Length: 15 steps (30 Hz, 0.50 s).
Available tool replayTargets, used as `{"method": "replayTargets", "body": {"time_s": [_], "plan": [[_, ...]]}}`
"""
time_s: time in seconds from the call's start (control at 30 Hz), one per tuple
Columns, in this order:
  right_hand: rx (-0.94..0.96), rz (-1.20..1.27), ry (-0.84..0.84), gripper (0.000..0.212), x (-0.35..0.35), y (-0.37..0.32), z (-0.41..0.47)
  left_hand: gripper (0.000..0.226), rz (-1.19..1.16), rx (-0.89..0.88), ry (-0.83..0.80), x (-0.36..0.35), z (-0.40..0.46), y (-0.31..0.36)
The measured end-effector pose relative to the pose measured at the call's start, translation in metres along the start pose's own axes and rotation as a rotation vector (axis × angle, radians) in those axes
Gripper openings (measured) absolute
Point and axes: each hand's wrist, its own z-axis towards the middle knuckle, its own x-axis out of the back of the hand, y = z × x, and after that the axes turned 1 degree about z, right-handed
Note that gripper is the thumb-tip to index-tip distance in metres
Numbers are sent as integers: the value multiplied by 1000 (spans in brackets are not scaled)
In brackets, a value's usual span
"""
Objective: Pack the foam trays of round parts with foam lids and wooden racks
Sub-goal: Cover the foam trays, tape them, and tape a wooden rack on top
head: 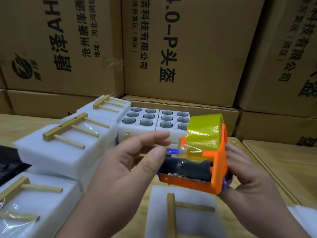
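My right hand [247, 176] grips an orange tape dispenser [217, 162] with a yellow-tinted tape roll [204, 133], held above a foam-lidded tray [185, 213] that carries a wooden rack [171, 215]. My left hand [127, 162] hovers at the dispenser's left side, thumb and forefinger close to the blue tab [171, 150] by the black roller. Two open foam trays [137, 129] of round parts stand behind the dispenser. Taped packs with racks [68, 129] lie stacked at the left.
Large cardboard cartons [188, 48] form a wall at the back. The wooden tabletop [283, 165] shows at the right. A black object [8, 162] lies at the left edge. Another taped foam pack [34, 203] sits at the lower left.
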Motion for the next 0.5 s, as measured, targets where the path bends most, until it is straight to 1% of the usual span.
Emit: {"method": "replayTargets", "body": {"time_s": [0.07,0.17,0.23,0.27,0.3,0.33,0.4,0.5], "plan": [[48,-29,-9,28,-3,0,0,30,-27,112,-23,-2,2,-1],[96,-102,-56,36,-5,3,-1,28,-82,340,-52,-1,6,-6],[125,-139,-93,35,-5,3,-1,30,-172,460,-96,1,8,-5],[136,-150,-104,33,-5,2,0,36,-206,498,-115,2,8,-5],[142,-154,-110,31,-5,1,0,43,-221,528,-116,4,8,-5],[146,-156,-112,29,-4,0,0,43,-220,543,-110,5,8,-5],[152,-161,-109,26,-4,-2,1,37,-200,548,-107,8,8,-4],[142,-182,-110,29,-3,-1,1,33,-207,526,-142,9,7,0]]}}
